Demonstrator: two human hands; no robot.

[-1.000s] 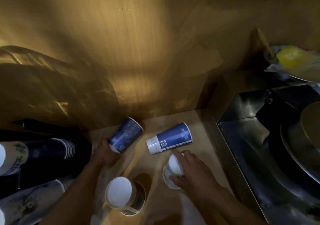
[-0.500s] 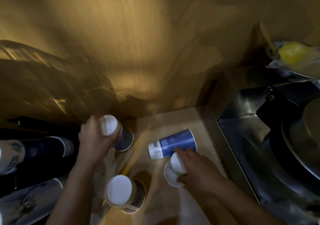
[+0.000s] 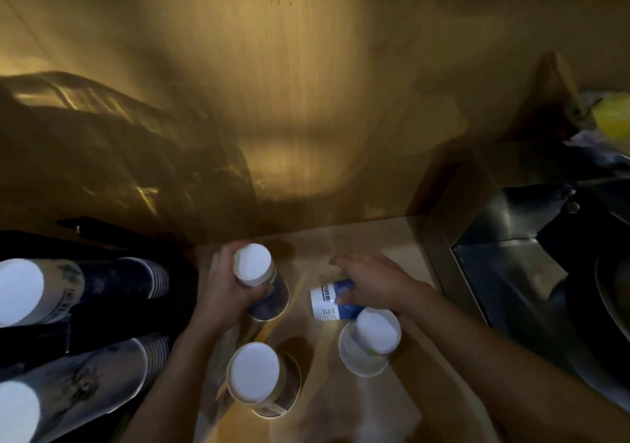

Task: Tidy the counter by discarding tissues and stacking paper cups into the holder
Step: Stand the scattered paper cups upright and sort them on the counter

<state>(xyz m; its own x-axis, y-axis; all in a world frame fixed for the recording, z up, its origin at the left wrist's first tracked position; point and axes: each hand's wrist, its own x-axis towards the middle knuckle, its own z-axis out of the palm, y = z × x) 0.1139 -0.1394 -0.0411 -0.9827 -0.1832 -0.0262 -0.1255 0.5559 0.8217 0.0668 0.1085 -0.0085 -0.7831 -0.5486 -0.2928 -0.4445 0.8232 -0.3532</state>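
My left hand (image 3: 221,292) grips a dark blue paper cup (image 3: 259,282) that stands upside down on the wooden counter (image 3: 381,238), white base up. My right hand (image 3: 375,279) lies over a blue and white paper cup (image 3: 327,303) on its side; its fingers look spread and blurred, so the grip is unclear. A white paper cup (image 3: 370,343) stands upside down just in front of that hand. Another dark cup (image 3: 260,378) stands upside down near the front. At the left, two stacks of cups (image 3: 81,285) (image 3: 78,384) lie in a dark holder.
A wooden wall (image 3: 306,101) rises right behind the counter. A steel sink (image 3: 531,272) sits to the right, with a yellow thing in plastic (image 3: 610,118) at its far corner. A crumpled plastic bag (image 3: 102,142) lies at the back left.
My left hand turned the dark blue cup from lying on its side to upside down on the counter. My right hand left the white cup and moved onto the blue and white cup.
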